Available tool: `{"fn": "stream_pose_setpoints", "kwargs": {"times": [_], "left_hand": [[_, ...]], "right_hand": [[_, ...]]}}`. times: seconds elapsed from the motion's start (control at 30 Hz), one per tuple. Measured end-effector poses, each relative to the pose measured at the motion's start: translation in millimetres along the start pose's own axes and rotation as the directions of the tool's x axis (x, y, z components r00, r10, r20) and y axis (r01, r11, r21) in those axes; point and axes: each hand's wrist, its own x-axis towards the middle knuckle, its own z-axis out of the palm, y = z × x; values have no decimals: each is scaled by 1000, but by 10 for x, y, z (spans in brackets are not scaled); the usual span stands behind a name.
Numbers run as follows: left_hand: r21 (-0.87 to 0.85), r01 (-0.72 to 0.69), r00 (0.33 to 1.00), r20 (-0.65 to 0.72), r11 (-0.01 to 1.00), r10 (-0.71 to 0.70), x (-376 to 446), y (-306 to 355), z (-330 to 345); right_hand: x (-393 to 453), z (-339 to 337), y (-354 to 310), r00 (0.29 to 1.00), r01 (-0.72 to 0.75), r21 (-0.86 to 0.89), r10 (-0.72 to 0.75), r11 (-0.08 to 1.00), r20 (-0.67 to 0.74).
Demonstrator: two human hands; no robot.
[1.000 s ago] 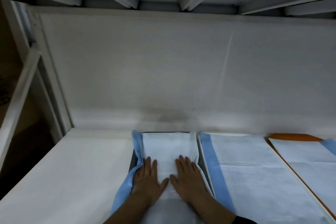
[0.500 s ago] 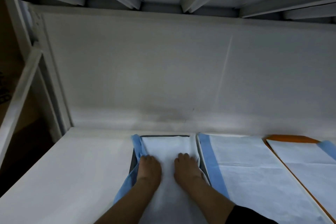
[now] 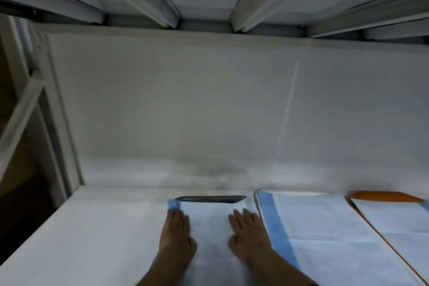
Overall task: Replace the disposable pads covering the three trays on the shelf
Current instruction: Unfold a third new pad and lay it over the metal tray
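Both hands lie flat, fingers straight and holding nothing, on the white pad [image 3: 209, 234] over the leftmost tray [image 3: 210, 199]: left hand [image 3: 177, 232] along the pad's left side, just behind its blue edge [image 3: 173, 204], right hand [image 3: 249, 233] along its right side. Only the dark far rim of that tray shows beyond the pad, on the white shelf [image 3: 92, 234]. To the right, a second pad [image 3: 325, 234] with a blue band covers the middle tray, and a third pad [image 3: 399, 220] lies on an orange tray [image 3: 383, 194] at the frame's right side.
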Motion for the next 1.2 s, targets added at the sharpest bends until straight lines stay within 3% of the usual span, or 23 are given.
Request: {"fn": "stream_pose_setpoints", "kwargs": {"times": [0.13, 0.23, 0.3, 0.37, 0.47, 0.53, 0.6, 0.73, 0.87, 0.9, 1.07, 1.2], "left_hand": [[13, 33, 999, -34, 999, -32, 28, -10, 19], [2, 15, 999, -39, 1000, -14, 32, -9, 20], [-21, 1, 992, -128, 1000, -4, 63, 0, 34], [-33, 11, 980, -200, 999, -18, 81, -7, 22], [120, -93, 994, -41, 988, 99, 35, 22, -69], [194, -192, 981, 6, 962, 195, 33, 94, -160], [232, -255, 966, 15, 939, 259, -32, 163, -181], [35, -248, 968, -36, 968, 249, -368, 288, -280], [-92, -201, 977, 47, 975, 206, -830, 323, -470], [-112, -197, 977, 59, 974, 205, -948, 327, -495], [-146, -179, 970, 136, 973, 199, -1317, 289, -518], [-124, -196, 981, -21, 973, 195, -1452, 192, -515]], "right_hand": [[48, -23, -3, 991, -40, -12, 38, 999, -126], [103, 13, 9, 993, -48, 44, 53, 998, -107], [184, 154, 48, 981, -30, 28, 35, 999, -191], [147, 125, 16, 983, -58, -36, 51, 998, -177], [85, 66, 17, 980, -33, -163, 0, 986, -198], [18, 3, 28, 940, 27, -224, -100, 974, -325], [-68, -35, -25, 942, 95, -222, -159, 971, -295], [-370, -54, -207, 974, 131, -131, -152, 983, -169], [-721, -129, -397, 968, 223, 40, -216, 974, -124], [-813, -153, -428, 973, 227, 78, -224, 971, -55], [-1116, -234, -525, 968, 240, 152, -249, 959, 38], [-1254, -230, -556, 974, 183, 203, -205, 962, 94]]}}
